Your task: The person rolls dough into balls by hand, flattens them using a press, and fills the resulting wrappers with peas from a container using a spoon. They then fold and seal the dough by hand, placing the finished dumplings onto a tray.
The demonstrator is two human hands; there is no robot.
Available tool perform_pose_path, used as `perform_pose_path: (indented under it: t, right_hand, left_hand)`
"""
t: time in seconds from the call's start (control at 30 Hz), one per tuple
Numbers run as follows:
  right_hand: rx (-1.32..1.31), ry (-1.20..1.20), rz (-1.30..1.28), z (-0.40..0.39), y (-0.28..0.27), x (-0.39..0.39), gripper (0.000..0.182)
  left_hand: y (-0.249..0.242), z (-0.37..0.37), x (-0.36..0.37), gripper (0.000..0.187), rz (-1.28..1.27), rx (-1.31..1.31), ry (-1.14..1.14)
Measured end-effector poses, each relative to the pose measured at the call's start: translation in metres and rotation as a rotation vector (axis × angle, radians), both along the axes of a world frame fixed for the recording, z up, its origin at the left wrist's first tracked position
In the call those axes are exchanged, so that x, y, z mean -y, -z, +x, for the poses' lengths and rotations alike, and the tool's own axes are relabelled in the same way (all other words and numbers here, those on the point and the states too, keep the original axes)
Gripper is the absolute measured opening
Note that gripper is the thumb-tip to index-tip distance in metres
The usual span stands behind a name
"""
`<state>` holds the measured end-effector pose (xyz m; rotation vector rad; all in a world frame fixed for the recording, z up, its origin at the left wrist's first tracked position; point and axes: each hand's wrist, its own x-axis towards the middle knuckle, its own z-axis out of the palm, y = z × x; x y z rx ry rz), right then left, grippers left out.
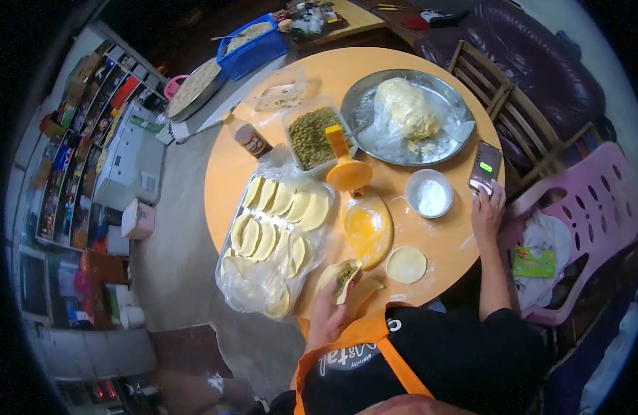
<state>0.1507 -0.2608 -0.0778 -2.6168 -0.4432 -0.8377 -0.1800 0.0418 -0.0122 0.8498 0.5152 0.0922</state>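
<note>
My left hand (pixel 324 312) is closed round a folded dough round (pixel 344 278) with green filling showing in its opening, at the table's near edge. My right hand (pixel 490 200) lies at the right edge, its fingers apart and touching the lower end of a phone (pixel 485 166) with a lit screen. Between the hands are a flat dough round (pixel 406 265) and a yellow-orange press (pixel 367 225) with its orange handle part upright. A bowl of white powder (pixel 430 194) stands left of the phone. Filled dough pieces (pixel 266 240) lie in rows on a plastic-covered tray (pixel 230 232).
A tub of green filling (pixel 312 138), a bottle (pixel 252 141) and a clear container (pixel 280 95) stand farther back. A large metal pan (pixel 364 153) holds a dough mass (pixel 404 108). Beyond the right edge are a pink chair (pixel 585 207) and a wooden chair (pixel 520 111).
</note>
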Motion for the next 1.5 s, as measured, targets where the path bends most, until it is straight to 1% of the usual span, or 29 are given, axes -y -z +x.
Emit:
perform_pose_path:
  t: [0.03, 0.07, 0.1, 0.2, 0.27, 0.33, 0.43, 0.47, 0.5, 0.6, 0.67, 0.7, 0.77, 0.8, 0.83, 0.87, 0.9, 1.0, 1.03, 1.1, 1.17, 1.23, 1.3, 1.33, 1.4, 1.43, 1.5]
  right_hand:
    - [0.001, 0.003, 0.003, -0.003, -0.003, 0.0, 0.031]
    - [-0.006, 0.004, 0.002, -0.003, -0.006, -0.002, 0.031]
    - [-0.016, 0.004, 0.002, -0.003, -0.007, -0.003, 0.03]
    - [-0.009, 0.001, 0.006, -0.005, -0.006, -0.003, 0.032]
    - [-0.011, -0.009, 0.0, -0.004, -0.007, -0.002, 0.031]
    - [0.0, -0.011, -0.002, -0.003, -0.007, -0.003, 0.031]
    - [-0.016, 0.004, -0.01, -0.005, -0.008, -0.001, 0.031]
    - [-0.02, 0.017, 0.002, -0.005, -0.008, -0.004, 0.03]
    - [-0.017, 0.016, 0.003, -0.006, -0.008, -0.007, 0.031]
    - [-0.023, 0.038, 0.014, -0.004, -0.005, -0.004, 0.031]
    - [-0.023, 0.04, 0.021, -0.004, -0.008, -0.004, 0.031]
    - [-0.032, 0.035, 0.015, -0.006, -0.008, -0.003, 0.031]
    - [-0.001, 0.014, 0.017, -0.004, -0.008, -0.004, 0.032]
    - [0.001, 0.011, 0.013, -0.005, -0.008, -0.004, 0.032]
    - [0.008, 0.008, 0.007, -0.004, -0.008, -0.002, 0.033]
    - [0.01, 0.004, 0.005, -0.004, -0.007, -0.001, 0.033]
    - [0.013, 0.0, 0.008, -0.004, -0.005, -0.002, 0.032]
    - [0.03, 0.003, 0.014, -0.004, -0.009, -0.003, 0.031]
    - [0.031, 0.004, 0.017, -0.005, -0.01, -0.005, 0.031]
    - [0.032, 0.0, 0.014, -0.003, -0.008, -0.005, 0.03]
    - [0.023, 0.008, 0.008, -0.002, -0.008, -0.003, 0.031]
    - [-0.004, 0.019, -0.002, -0.004, -0.008, -0.003, 0.033]
    - [-0.017, 0.026, -0.006, -0.002, -0.005, -0.002, 0.033]
    - [-0.025, 0.029, -0.008, -0.003, -0.004, -0.002, 0.033]
    - [-0.006, 0.03, -0.012, -0.003, -0.005, -0.003, 0.033]
    - [0.006, 0.031, -0.012, -0.003, -0.006, -0.003, 0.033]
    - [0.011, 0.012, -0.007, -0.004, -0.009, -0.004, 0.031]
  left_hand:
    - [0.001, 0.0, -0.002, 0.057, 0.026, 0.049, 0.036]
    - [-0.003, -0.005, 0.002, 0.056, 0.009, 0.019, -0.005]
    - [-0.005, -0.006, 0.005, 0.055, -0.023, 0.046, -0.032]
    - [-0.014, -0.004, 0.012, 0.052, -0.228, 0.061, -0.159]
    - [-0.029, 0.014, 0.017, 0.052, -0.329, -0.125, -0.258]
    - [-0.021, 0.019, 0.011, 0.051, -0.446, -0.117, -0.217]
    - [-0.03, 0.024, 0.017, 0.044, -0.474, -0.157, -0.269]
    - [-0.025, 0.016, 0.015, 0.04, -0.198, -0.085, -0.133]
    - [-0.02, 0.016, 0.011, 0.041, -0.061, -0.057, -0.099]
    - [-0.016, 0.019, 0.015, 0.042, 0.018, -0.177, -0.141]
    - [0.01, 0.01, 0.003, 0.045, 0.06, -0.159, -0.115]
    - [0.013, 0.005, -0.002, 0.045, 0.086, -0.149, -0.088]
    - [-0.006, 0.005, 0.013, 0.047, 0.501, 0.128, 0.009]
    - [-0.015, 0.004, 0.021, 0.048, 0.691, 0.268, 0.01]
    - [-0.006, 0.001, 0.019, 0.047, 0.674, 0.256, -0.022]
    - [-0.001, 0.002, 0.011, 0.047, 0.183, 0.108, -0.026]
    - [-0.002, 0.007, 0.004, 0.047, -0.309, -0.069, -0.167]
    - [-0.011, 0.014, 0.021, 0.046, 0.021, -0.022, -0.071]
    - [-0.009, 0.012, 0.021, 0.046, 0.084, 0.013, -0.048]
    - [-0.006, 0.011, 0.016, 0.047, -0.119, 0.015, -0.091]
    - [-0.004, 0.015, 0.004, 0.048, -0.656, -0.049, -0.215]
    - [-0.014, 0.013, 0.015, 0.047, -0.066, 0.03, -0.062]
    - [-0.013, 0.014, 0.017, 0.047, 0.118, 0.041, -0.02]
    - [-0.006, 0.015, 0.014, 0.046, 0.007, 0.01, -0.057]
    - [-0.005, 0.013, 0.015, 0.046, -0.085, 0.003, -0.107]
    - [-0.007, 0.012, 0.019, 0.045, -0.065, 0.031, -0.119]
    - [-0.011, 0.014, 0.02, 0.044, -0.168, -0.005, -0.168]
